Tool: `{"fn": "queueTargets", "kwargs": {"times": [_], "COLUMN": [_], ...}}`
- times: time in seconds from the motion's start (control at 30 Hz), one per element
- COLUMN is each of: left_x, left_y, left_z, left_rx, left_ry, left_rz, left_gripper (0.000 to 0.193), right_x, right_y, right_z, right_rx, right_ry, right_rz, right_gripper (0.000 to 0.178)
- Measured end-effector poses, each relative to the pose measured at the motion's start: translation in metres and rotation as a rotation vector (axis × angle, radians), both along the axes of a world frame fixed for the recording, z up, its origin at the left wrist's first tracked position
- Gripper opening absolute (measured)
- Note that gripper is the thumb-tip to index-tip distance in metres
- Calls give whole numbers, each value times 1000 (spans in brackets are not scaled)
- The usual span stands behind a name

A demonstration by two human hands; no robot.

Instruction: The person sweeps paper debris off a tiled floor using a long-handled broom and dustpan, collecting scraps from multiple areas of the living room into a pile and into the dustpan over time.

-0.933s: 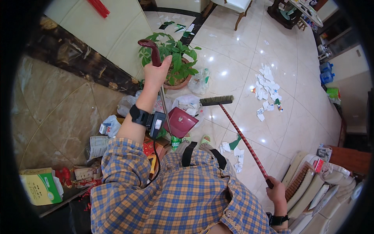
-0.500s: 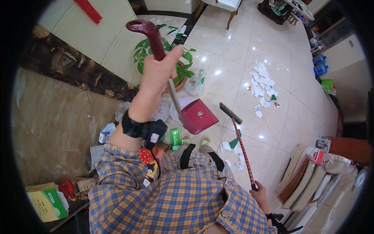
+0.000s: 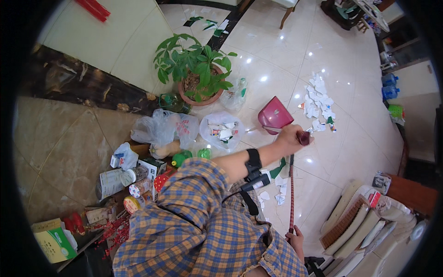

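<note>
My left hand [image 3: 289, 141] is closed round the dark red grip of a long-handled dustpan. The magenta pan [image 3: 275, 114] hangs just beyond this hand, its metal shaft mostly hidden. My right hand [image 3: 295, 239], at the lower right, is wrapped round the lower end of a red patterned broom stick [image 3: 292, 196]. The stick points away from me, and my left hand and the dustpan hide the broom's head. A heap of torn white paper [image 3: 317, 99] lies on the tiles right of the dustpan. More white scraps [image 3: 280, 189] and a green piece [image 3: 278, 169] lie left of the stick.
Left of the dustpan stands a bin lined with a white bag [image 3: 201, 130], holding scraps. Beyond it are a potted plant [image 3: 211, 99] and a clear plastic bag [image 3: 234, 98]. Boxes and jars [image 3: 134, 175] crowd the left. Stacked cushions [image 3: 353, 217] stand at right.
My left hand has swung the dustpan to the right, away from the plant and bin toward the paper heap. My right hand has shifted slightly left and nearer, with the broom stick now more upright.
</note>
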State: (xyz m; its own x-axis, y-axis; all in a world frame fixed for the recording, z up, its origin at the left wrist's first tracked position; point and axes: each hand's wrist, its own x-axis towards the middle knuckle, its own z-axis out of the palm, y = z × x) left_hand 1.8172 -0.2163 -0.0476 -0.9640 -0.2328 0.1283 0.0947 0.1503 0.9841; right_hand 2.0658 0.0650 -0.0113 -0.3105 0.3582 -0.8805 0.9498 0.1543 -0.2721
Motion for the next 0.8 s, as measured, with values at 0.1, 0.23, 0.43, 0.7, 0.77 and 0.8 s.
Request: {"fn": "queueTargets", "kwargs": {"times": [0.1, 0.23, 0.43, 0.7, 0.77, 0.8], "left_x": [-12, -18, -28, -37, -41, -41], "left_y": [31, 54, 65, 45, 34, 30], "left_z": [-17, -46, -61, -104, -119, -133], "left_rx": [37, 75, 69, 1, -18, -13], "left_ry": [57, -116, -39, 104, 82, 51], "left_rz": [39, -50, -282, -207, -170, -125], "left_gripper": [31, 30, 25, 44, 48, 50], "right_x": [-22, -44, -47, -53, -50, -44], "right_y": [13, 25, 29, 9, 9, 10], "right_z": [-17, -34, -50, -52, -57, -61], "right_rx": [-25, -1, -10, 44, 34, 7], "right_ry": [-25, -86, -125, -210, -189, -158], "right_rz": [-73, -59, -33, -13, 3, 10], "right_gripper": [60, 58, 58, 56, 56, 56]}}
